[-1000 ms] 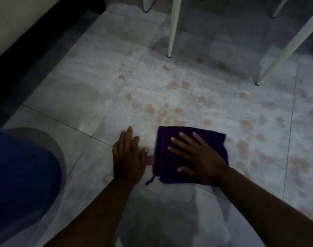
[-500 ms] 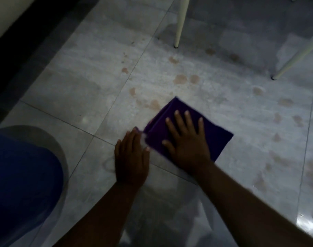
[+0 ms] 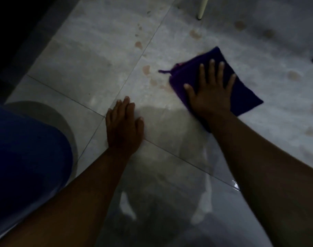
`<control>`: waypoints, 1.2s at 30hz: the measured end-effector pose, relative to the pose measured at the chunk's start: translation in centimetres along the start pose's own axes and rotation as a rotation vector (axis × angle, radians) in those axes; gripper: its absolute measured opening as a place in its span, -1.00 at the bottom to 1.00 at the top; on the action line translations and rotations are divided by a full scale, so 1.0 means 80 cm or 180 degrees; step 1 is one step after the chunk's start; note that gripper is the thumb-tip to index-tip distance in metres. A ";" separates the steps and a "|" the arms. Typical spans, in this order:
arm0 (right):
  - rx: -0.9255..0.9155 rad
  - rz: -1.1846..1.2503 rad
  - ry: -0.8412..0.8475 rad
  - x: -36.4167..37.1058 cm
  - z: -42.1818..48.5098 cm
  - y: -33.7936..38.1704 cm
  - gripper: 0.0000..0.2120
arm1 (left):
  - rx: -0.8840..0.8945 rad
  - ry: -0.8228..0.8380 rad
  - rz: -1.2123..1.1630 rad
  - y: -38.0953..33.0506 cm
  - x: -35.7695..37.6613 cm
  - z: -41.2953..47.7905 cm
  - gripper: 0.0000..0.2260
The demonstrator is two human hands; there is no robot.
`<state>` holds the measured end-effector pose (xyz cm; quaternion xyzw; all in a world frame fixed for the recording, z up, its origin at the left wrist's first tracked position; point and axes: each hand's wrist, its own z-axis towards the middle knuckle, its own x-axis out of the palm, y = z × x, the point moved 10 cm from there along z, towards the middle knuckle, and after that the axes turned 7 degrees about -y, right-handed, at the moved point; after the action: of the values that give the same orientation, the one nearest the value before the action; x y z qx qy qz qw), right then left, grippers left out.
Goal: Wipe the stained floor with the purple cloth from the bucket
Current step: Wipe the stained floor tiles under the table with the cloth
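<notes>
Pressing flat on the purple cloth (image 3: 239, 82), the right hand (image 3: 210, 93) has all five fingers (image 3: 212, 68) extended and fanned apart, thumb pointing left, palm down on the fabric; nothing is pinched or gripped. The left hand (image 3: 124, 127) lies palm down on the bare tiled floor (image 3: 84, 56), well apart from the cloth, its four fingers held close together and the thumb slightly out to the right; it holds nothing and sits where two grout lines meet. The cloth is folded into a rough square, turned so one corner points up and another points right, and lies flat on the tile in the upper right of the view. A short twisted tail of fabric (image 3: 163, 71) sticks out from its left corner. Reddish-brown stains (image 3: 146, 69) dot the floor just left of the cloth and farther up and to the right. A pale furniture leg (image 3: 201, 8) stands at the top edge. A blue-clad knee (image 3: 23, 150) fills the lower left. The lower floor looks glossy and wet.
</notes>
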<state>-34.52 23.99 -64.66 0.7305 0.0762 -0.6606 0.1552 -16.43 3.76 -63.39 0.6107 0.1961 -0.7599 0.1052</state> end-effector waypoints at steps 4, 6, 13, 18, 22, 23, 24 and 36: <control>-0.0880 0.0183 0.0061 0.024 -0.064 0.145 -0.31 | -0.0447 -0.0171 -0.0048 0.020 -0.010 0.036 -0.55; -0.1373 0.0268 0.0184 0.027 -0.131 0.160 -0.36 | -0.0881 -0.0106 -0.0156 0.040 -0.002 0.042 -0.54; -0.1141 -0.0382 0.0325 -0.004 -0.099 -0.043 -0.24 | -0.0761 0.0095 0.0183 0.036 0.016 0.040 -0.46; -0.0571 -0.0335 0.0075 -0.011 0.067 -0.005 -0.12 | -0.0690 0.0170 0.0324 0.031 0.022 0.038 -0.44; -0.1040 -0.0171 0.0132 0.016 0.102 0.147 -0.11 | -0.0832 0.0052 0.0165 0.033 0.015 0.040 -0.41; -0.1291 -0.0166 0.0172 0.023 0.088 0.178 -0.12 | -0.0888 0.0020 0.0088 0.034 0.011 0.041 -0.38; -0.1555 -0.0163 0.0196 0.026 0.067 0.199 -0.14 | -0.0938 -0.0003 0.0010 0.035 0.008 0.042 -0.35; -0.0522 -0.0186 0.0138 -0.023 0.096 -0.048 -0.14 | -0.0810 0.0318 0.0343 0.030 0.020 0.045 -0.37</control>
<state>-43.21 25.27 -63.94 0.7269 0.1547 -0.6405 0.1935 -19.06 0.20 -64.67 0.6392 0.2628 -0.6908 0.2124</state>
